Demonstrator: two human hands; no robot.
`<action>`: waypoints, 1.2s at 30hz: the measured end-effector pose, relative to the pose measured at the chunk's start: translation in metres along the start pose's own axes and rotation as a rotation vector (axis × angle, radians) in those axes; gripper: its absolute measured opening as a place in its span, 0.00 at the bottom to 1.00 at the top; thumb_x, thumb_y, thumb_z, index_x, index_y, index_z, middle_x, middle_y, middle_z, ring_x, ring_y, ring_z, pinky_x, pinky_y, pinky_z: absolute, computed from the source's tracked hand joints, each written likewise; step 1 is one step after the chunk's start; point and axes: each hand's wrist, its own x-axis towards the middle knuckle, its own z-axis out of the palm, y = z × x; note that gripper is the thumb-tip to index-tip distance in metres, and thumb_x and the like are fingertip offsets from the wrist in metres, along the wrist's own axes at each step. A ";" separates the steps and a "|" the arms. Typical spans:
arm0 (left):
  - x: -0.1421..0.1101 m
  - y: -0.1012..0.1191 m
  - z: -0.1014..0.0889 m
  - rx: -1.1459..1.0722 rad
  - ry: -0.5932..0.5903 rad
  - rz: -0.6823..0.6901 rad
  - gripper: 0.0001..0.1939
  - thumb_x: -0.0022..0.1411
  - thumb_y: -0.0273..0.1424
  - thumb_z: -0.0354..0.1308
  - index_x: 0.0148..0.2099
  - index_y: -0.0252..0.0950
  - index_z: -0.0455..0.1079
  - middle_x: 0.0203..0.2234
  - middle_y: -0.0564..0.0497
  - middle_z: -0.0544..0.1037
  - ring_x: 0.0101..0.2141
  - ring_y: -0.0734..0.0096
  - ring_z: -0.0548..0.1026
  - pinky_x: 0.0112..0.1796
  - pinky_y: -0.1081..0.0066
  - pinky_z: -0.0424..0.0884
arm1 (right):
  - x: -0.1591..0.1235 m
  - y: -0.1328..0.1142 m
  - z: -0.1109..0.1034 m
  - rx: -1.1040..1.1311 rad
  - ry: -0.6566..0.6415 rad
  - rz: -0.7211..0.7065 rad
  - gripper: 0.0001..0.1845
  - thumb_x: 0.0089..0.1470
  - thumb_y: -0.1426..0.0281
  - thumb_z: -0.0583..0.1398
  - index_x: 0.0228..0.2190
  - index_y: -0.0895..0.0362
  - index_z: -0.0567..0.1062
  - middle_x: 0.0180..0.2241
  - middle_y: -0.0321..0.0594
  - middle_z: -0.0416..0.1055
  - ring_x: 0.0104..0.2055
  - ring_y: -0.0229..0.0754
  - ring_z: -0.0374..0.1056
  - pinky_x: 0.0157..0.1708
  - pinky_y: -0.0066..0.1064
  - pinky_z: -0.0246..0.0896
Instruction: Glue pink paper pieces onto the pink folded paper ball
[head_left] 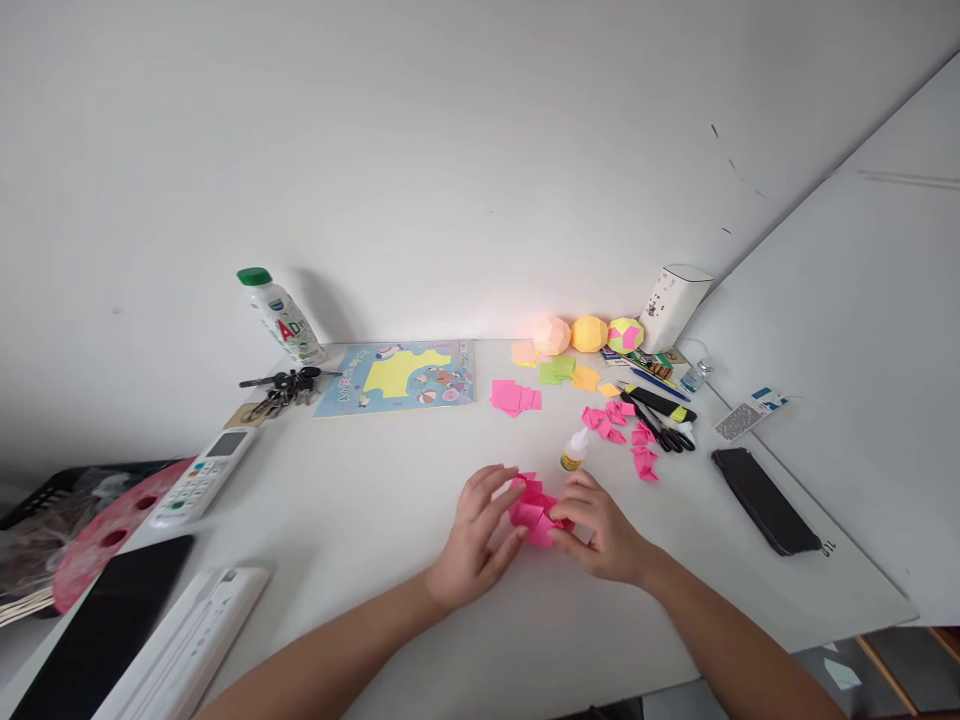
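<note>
A pink folded-paper piece (534, 522), made of several joined units, sits between my two hands at the front of the desk. Curved around its left side, my left hand (480, 535) has fingertips at its upper edge and the thumb lower down. My right hand (600, 528) pinches its right edge between thumb and fingers. Just behind stands a small white-capped glue bottle (575, 450), upright. More pink folded units (606, 420) lie loose to the right, some next to black scissors (666, 432). Flat pink paper squares (514, 396) lie farther back.
Three paper balls (589, 334) line the wall near a white box (675, 308). Green notes (556, 371), a utility knife (660, 403) and a black phone-like case (765, 500) lie rightward. Leftward are a booklet (345, 398), bottle (283, 318), keys (289, 385) and remote (202, 475).
</note>
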 end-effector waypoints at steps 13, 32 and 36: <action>-0.002 0.004 0.003 0.048 -0.248 0.015 0.07 0.61 0.32 0.51 0.37 0.42 0.71 0.29 0.47 0.72 0.38 0.59 0.65 0.52 0.51 0.53 | 0.001 -0.001 0.008 0.081 0.066 -0.012 0.06 0.51 0.75 0.56 0.27 0.52 0.70 0.26 0.40 0.67 0.46 0.51 0.61 0.46 0.48 0.61; 0.002 0.012 0.005 -1.049 -0.224 -0.739 0.12 0.51 0.38 0.65 0.29 0.34 0.71 0.23 0.52 0.72 0.25 0.75 0.68 0.30 0.72 0.63 | 0.001 0.083 0.014 0.122 0.381 0.575 0.34 0.48 0.58 0.61 0.54 0.53 0.57 0.57 0.51 0.56 0.58 0.53 0.56 0.53 0.49 0.56; 0.000 0.006 0.008 -1.137 -0.264 -0.848 0.12 0.47 0.37 0.67 0.28 0.33 0.73 0.25 0.50 0.75 0.26 0.73 0.70 0.31 0.71 0.64 | 0.006 0.086 0.015 0.092 0.269 0.507 0.27 0.52 0.59 0.58 0.51 0.56 0.63 0.49 0.49 0.66 0.53 0.52 0.63 0.52 0.49 0.57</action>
